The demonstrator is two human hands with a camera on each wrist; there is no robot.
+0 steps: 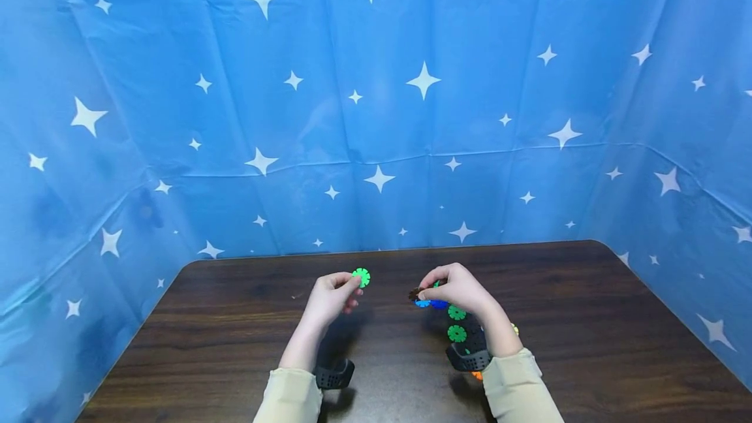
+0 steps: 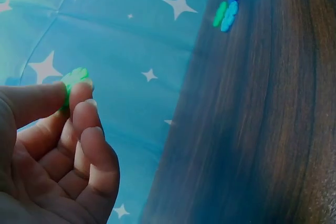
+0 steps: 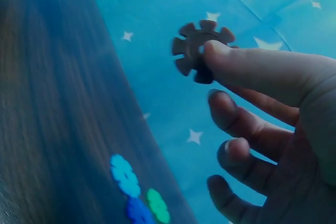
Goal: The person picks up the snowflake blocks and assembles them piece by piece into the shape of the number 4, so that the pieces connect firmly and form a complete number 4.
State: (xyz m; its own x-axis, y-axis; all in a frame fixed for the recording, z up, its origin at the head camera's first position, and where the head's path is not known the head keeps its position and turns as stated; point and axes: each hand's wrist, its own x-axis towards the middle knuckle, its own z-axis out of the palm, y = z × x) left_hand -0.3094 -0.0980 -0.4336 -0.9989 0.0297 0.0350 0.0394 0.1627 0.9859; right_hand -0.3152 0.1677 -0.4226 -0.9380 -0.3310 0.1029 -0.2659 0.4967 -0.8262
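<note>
Pinching alone may permit slippage: left hand [image 1: 329,297] holds green notched plastic disc [image 1: 363,276], right hand [image 1: 456,287] brown notched plastic disc [image 3: 191,44].

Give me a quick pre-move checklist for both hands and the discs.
1. Left hand pinches the green disc between thumb and fingers: ok.
2. Right hand pinches the brown disc: ok.
3. Brown disc has notches exposed, clear of the thumb in the right wrist view: ok.
4. Green and brown discs are apart, with a gap between the hands: ok.
5. Coloured discs on the table all in plain sight: not ok; the right forearm hides part of the group in the head view.
6. Light blue disc and dark blue disc interlocked: cannot tell; they overlap in view.
</note>
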